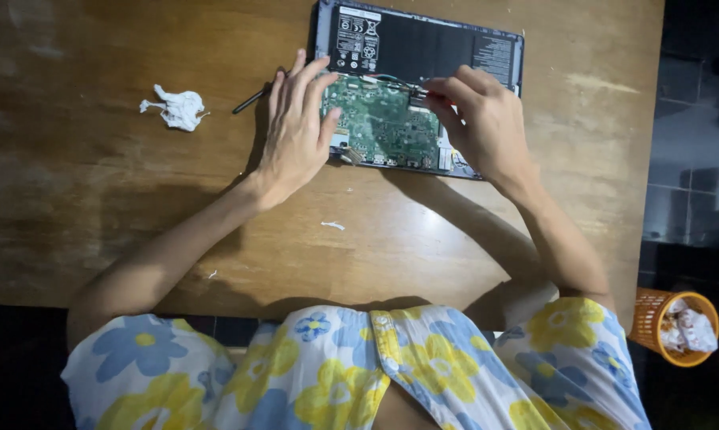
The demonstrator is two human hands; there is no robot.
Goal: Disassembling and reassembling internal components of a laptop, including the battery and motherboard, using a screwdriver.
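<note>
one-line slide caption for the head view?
Left hand rests on an opened laptop beside its green circuit board; right hand pinches something small at the board's edge.

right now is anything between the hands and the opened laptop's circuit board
Nothing visible is. The left hand rests flat on the left edge of the green circuit board, and the right hand pinches at its top right corner. The black tool lies off to the left.
</note>
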